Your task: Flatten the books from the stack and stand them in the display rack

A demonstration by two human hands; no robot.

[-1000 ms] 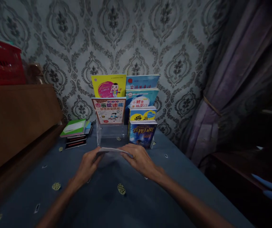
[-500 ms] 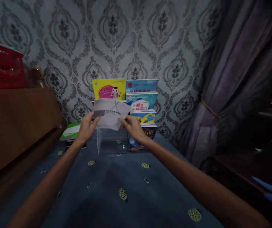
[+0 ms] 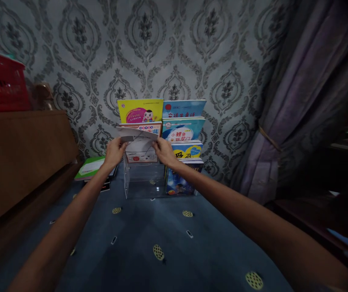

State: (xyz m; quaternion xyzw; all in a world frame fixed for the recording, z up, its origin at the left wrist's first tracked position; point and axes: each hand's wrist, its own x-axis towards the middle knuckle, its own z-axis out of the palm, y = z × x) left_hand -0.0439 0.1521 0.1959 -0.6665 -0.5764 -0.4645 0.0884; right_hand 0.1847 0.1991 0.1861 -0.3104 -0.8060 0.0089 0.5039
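Observation:
My left hand (image 3: 114,153) pinches the left edge of some pale printed paper sheets (image 3: 140,142), and my right hand (image 3: 165,152) grips their right edge. The sheets are bent and tilted, just in front of a book with a red-orange border (image 3: 158,129). Behind that stands a yellow book (image 3: 137,109) in the left column of a clear stepped rack (image 3: 140,184). In the right column are a blue book (image 3: 186,107), a teal book (image 3: 194,126), a yellow and blue book (image 3: 195,151) and a dark blue book (image 3: 181,178).
A green and white book (image 3: 90,167) lies on darker items at the left of the blue patterned cloth (image 3: 137,247). A red basket (image 3: 3,83) rests on a brown wooden cabinet (image 3: 24,158). At the right hangs a tied purple-grey curtain (image 3: 286,113).
The sheets have tipped and folded over, and both hands have moved slightly up with them. More of the red-orange bordered book now shows. The view has shifted a little.

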